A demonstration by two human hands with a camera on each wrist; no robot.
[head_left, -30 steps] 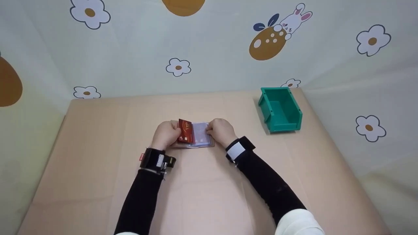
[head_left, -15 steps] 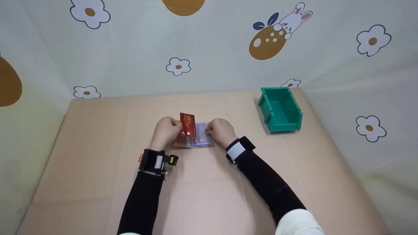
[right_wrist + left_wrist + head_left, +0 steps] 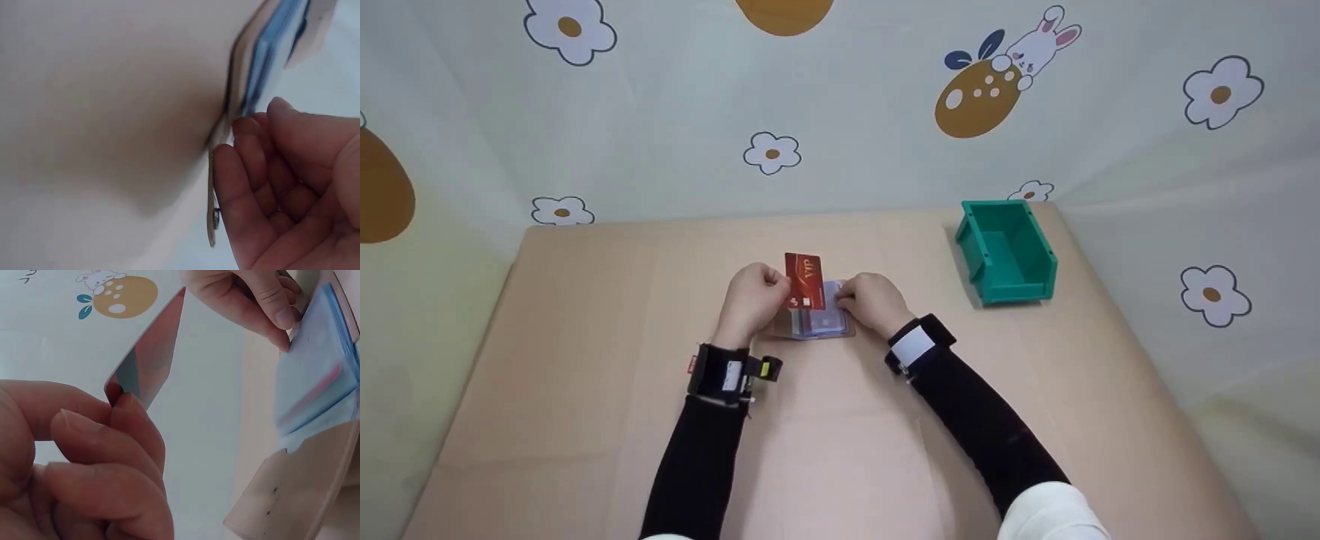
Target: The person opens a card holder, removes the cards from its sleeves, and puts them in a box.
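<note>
A red VIP card (image 3: pixel 805 281) is pinched by its left edge between the thumb and fingers of my left hand (image 3: pixel 754 296). It stands raised over an open card holder (image 3: pixel 829 321), and the left wrist view shows the underside of the card (image 3: pixel 152 354). Clear, bluish plastic sleeves (image 3: pixel 309 374) fill the holder, with a tan cover (image 3: pixel 292 486) spread out beside them. My right hand (image 3: pixel 876 304) grips the holder's right edge, its thumb over the sleeves. A strap with a metal snap (image 3: pixel 216 218) sticks out by those fingers in the right wrist view.
A green plastic bin (image 3: pixel 1009 289) stands at the back right of the table (image 3: pixel 607 360), its hollow facing up. Behind the table hangs a pale curtain (image 3: pixel 675 112) printed with flowers and a rabbit. Both wrists wear black straps.
My left hand has drawn the red card up out of the holder's sleeve and moved it slightly right. My right hand keeps its grip on the holder's edge.
</note>
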